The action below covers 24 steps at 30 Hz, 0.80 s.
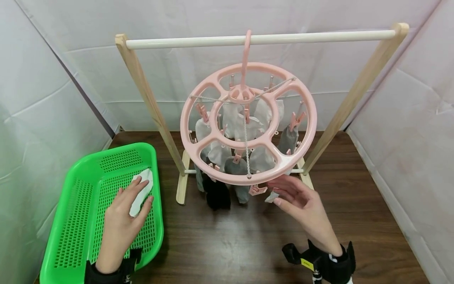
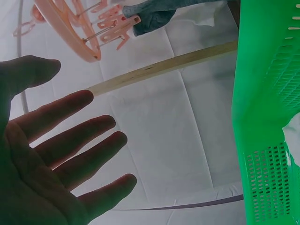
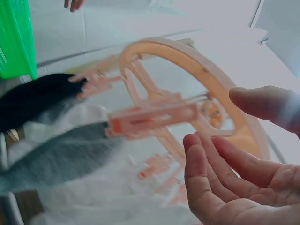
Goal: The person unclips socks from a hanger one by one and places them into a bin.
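My left hand (image 1: 122,221) hovers over the green basket (image 1: 159,221), its fingers spread and holding nothing in the left wrist view. Below it, partly covered, lies a white sock (image 1: 146,185) in the basket. A round pink clip hanger (image 1: 310,118) hangs from a rod, with several white, grey and black socks clipped round it. My right hand (image 1: 306,209) is by the hanger's front right rim, thumb and fingers apart with nothing between them in the right wrist view. Near it are a pink clip (image 3: 154,117) with a grey sock (image 3: 70,154) and a pale cloth tip (image 1: 271,197).
A stand with a white rod (image 1: 184,42) and wooden legs (image 1: 354,94) straddles the hanger on a dark wooden table (image 1: 220,252). White sheeting (image 1: 85,23) surrounds the table at the back and sides. A black sock (image 1: 217,195) hangs low at the front.
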Each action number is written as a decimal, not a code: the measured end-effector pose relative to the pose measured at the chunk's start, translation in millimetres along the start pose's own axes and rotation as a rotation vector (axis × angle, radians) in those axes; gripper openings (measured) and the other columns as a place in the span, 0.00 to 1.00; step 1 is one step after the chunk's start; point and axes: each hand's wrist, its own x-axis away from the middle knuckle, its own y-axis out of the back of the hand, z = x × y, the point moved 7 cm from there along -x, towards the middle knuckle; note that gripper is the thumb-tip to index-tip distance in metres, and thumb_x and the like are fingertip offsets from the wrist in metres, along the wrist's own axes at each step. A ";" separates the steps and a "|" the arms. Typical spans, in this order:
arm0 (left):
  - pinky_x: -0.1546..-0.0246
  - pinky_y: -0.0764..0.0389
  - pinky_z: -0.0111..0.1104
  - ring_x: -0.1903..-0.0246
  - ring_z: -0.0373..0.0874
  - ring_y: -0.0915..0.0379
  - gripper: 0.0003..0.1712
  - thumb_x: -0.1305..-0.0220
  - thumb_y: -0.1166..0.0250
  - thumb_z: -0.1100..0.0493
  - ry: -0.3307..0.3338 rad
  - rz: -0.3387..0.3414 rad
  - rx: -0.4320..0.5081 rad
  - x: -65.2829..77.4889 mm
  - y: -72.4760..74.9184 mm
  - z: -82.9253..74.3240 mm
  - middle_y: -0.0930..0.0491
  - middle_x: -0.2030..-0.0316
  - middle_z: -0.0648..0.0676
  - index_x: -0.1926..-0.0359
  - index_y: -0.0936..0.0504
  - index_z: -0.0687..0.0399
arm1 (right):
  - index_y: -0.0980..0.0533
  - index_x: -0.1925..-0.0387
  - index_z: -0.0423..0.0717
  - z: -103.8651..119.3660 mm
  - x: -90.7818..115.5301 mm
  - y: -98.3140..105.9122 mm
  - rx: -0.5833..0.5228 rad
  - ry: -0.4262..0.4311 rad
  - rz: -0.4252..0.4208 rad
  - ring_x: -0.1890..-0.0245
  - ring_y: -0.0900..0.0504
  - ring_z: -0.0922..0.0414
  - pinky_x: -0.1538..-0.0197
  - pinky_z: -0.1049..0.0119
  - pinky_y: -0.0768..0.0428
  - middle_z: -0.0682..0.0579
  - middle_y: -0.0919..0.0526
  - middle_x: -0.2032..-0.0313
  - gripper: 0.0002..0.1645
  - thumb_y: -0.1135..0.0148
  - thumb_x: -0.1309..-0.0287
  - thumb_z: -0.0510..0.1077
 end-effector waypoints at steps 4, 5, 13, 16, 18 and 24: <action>0.39 0.40 0.57 0.44 0.62 0.30 0.26 0.47 0.31 0.71 -0.007 0.022 0.000 1.4 -3.5 -2.8 0.24 0.45 0.67 0.44 0.21 0.65 | 0.31 0.41 0.29 14.6 0.1 21.9 0.011 0.076 -0.073 0.49 0.23 0.50 0.46 0.64 0.25 0.39 0.23 0.48 0.28 0.42 0.44 0.21; 0.39 0.40 0.57 0.44 0.62 0.30 0.26 0.48 0.31 0.71 -0.008 0.027 0.004 1.9 -4.5 -3.7 0.24 0.45 0.67 0.44 0.21 0.65 | 0.31 0.41 0.29 18.0 -0.3 27.7 0.015 0.094 -0.093 0.49 0.23 0.50 0.46 0.65 0.24 0.39 0.23 0.49 0.27 0.43 0.44 0.20; 0.41 0.38 0.60 0.45 0.62 0.28 0.26 0.47 0.31 0.68 -0.033 0.038 0.023 4.5 -9.1 -6.2 0.24 0.44 0.66 0.44 0.21 0.64 | 0.30 0.43 0.28 27.7 -12.3 65.8 0.017 0.169 -0.232 0.51 0.25 0.50 0.48 0.69 0.25 0.40 0.25 0.51 0.25 0.44 0.44 0.20; 0.41 0.38 0.59 0.45 0.61 0.28 0.27 0.48 0.30 0.69 -0.028 0.053 0.021 4.7 -9.5 -7.5 0.25 0.44 0.66 0.43 0.22 0.64 | 0.30 0.42 0.30 22.9 -21.8 74.1 0.061 0.148 -0.244 0.48 0.27 0.50 0.45 0.69 0.28 0.39 0.26 0.48 0.26 0.42 0.43 0.22; 0.40 0.38 0.58 0.45 0.61 0.28 0.28 0.48 0.30 0.69 -0.023 0.066 0.021 5.3 -10.4 -8.8 0.25 0.44 0.66 0.43 0.22 0.63 | 0.31 0.40 0.32 19.0 -29.3 77.1 0.105 0.127 -0.222 0.46 0.29 0.51 0.42 0.69 0.31 0.39 0.27 0.47 0.28 0.42 0.43 0.23; 0.43 0.37 0.61 0.44 0.60 0.28 0.28 0.47 0.29 0.67 -0.030 0.075 0.031 8.1 -14.0 -11.9 0.24 0.44 0.65 0.43 0.22 0.62 | 0.32 0.37 0.36 12.0 -52.1 76.4 0.198 0.108 -0.101 0.39 0.32 0.53 0.39 0.70 0.33 0.46 0.27 0.42 0.31 0.41 0.42 0.24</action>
